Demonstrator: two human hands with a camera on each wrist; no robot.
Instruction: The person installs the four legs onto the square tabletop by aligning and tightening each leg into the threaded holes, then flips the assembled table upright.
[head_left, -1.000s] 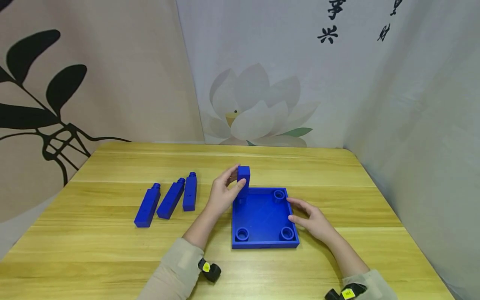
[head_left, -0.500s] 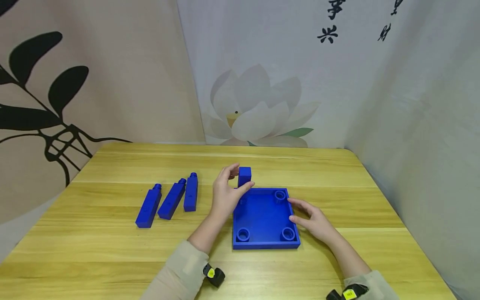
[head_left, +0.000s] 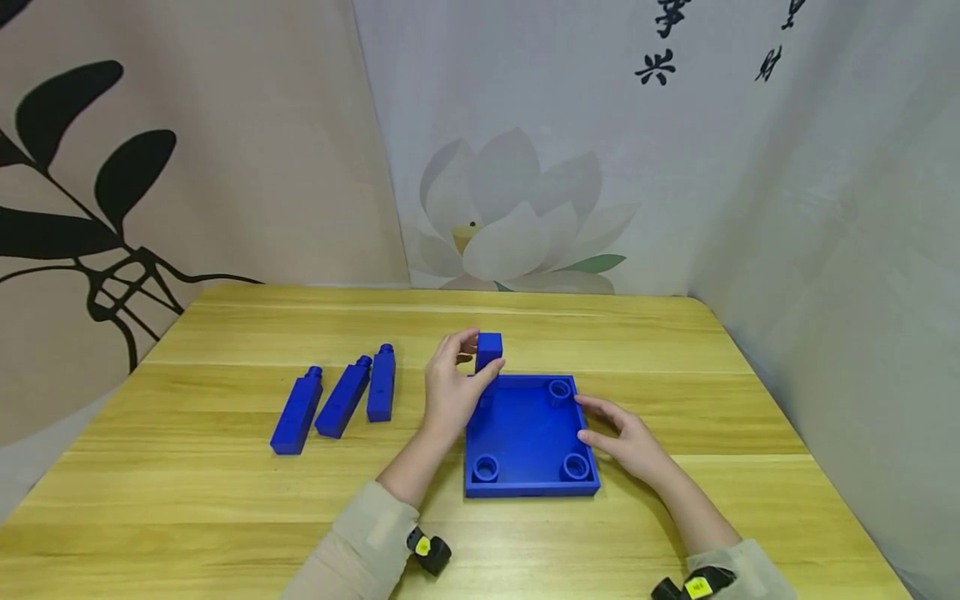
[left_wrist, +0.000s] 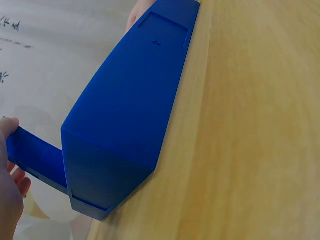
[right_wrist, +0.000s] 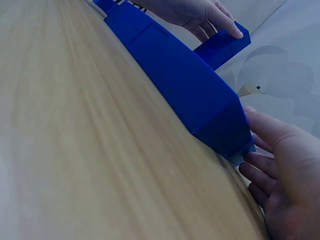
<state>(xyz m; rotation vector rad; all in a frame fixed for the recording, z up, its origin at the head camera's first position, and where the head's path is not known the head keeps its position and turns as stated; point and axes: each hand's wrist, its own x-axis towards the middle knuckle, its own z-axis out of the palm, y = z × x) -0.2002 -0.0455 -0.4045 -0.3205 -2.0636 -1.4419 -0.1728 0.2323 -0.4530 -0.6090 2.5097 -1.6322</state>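
Observation:
A blue square toy tabletop (head_left: 528, 429) lies with its raised rim and round sockets facing up. At its far left corner a blue table leg (head_left: 490, 344) stands upright, its lower end at the corner socket, which is hidden. My left hand (head_left: 448, 393) holds this leg between thumb and fingers. In the right wrist view the leg (right_wrist: 226, 46) rises above the rim, with the left fingers round its upper part. My right hand (head_left: 624, 439) grips the tabletop's right edge, thumb at the rim and fingers against the outer side.
Three more blue legs, a left one (head_left: 297, 412), a middle one (head_left: 343, 397) and a right one (head_left: 381, 383), lie on the wooden table (head_left: 187, 500) to the left, knobbed ends pointing away. A printed curtain (head_left: 517, 150) hangs behind the table.
My left hand has shifted slightly right, and its thumb moved across the leg, then drew back a little. The leg stays upright at the same corner. My right hand has barely moved.

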